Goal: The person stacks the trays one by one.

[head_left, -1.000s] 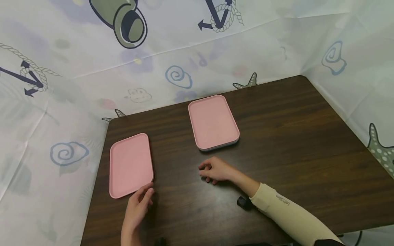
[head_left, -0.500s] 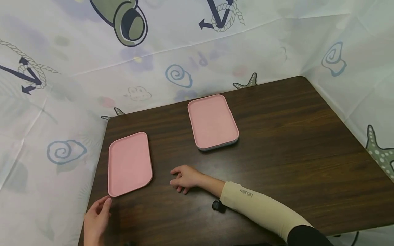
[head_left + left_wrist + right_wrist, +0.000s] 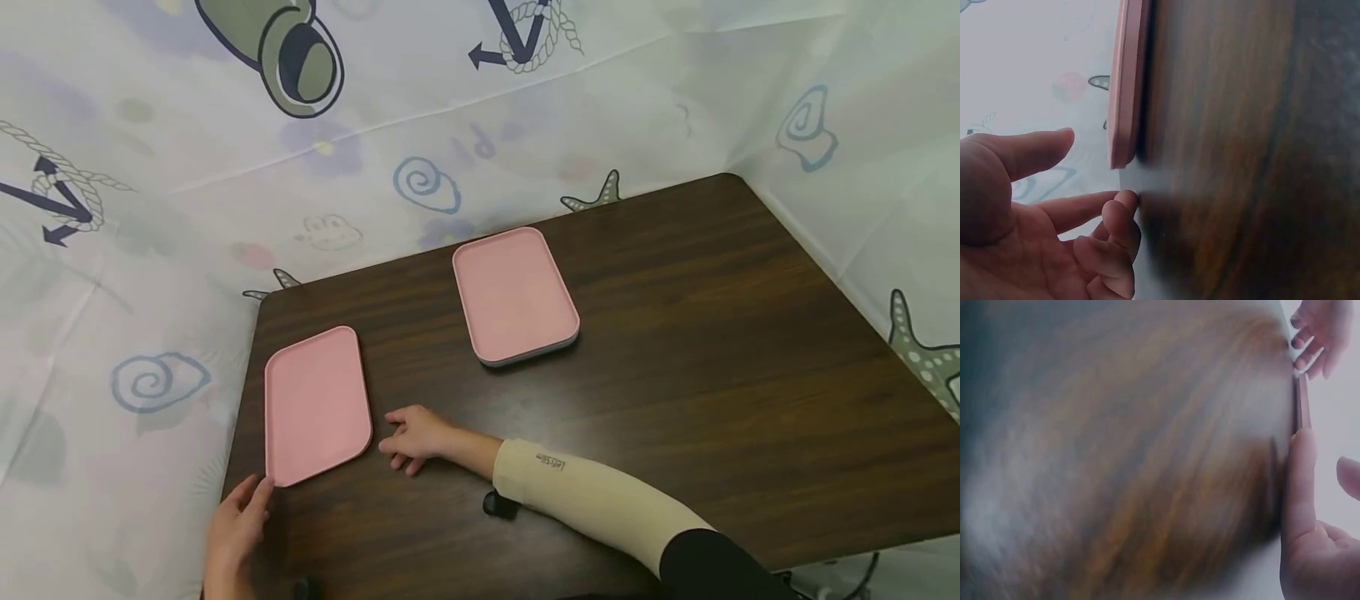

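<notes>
A shallow pink rectangular tray [image 3: 317, 406] lies flat on the left of the dark wooden table. By its near left corner is my left hand [image 3: 236, 529], thumb and fingers spread. The left wrist view shows a gap between this hand [image 3: 1054, 231] and the tray's edge [image 3: 1127, 87]. My right hand [image 3: 418, 437] hovers just right of the same tray, fingers loosely bent and holding nothing. Seen from the right wrist, the tray [image 3: 1302, 403] lies beyond the right fingers, with the left hand [image 3: 1325, 331] farther off.
Toward the back middle of the table [image 3: 712, 358] sits another pink tray [image 3: 517, 296], with a greyish layer showing under its rim. A patterned white cloth [image 3: 330, 167] hangs behind and beside the table. Dark wrist devices show below both wrists.
My left hand has moved left along the tray's near edge to its left corner. The right hand has moved left from near the back tray toward the left tray. Both trays stay put.
</notes>
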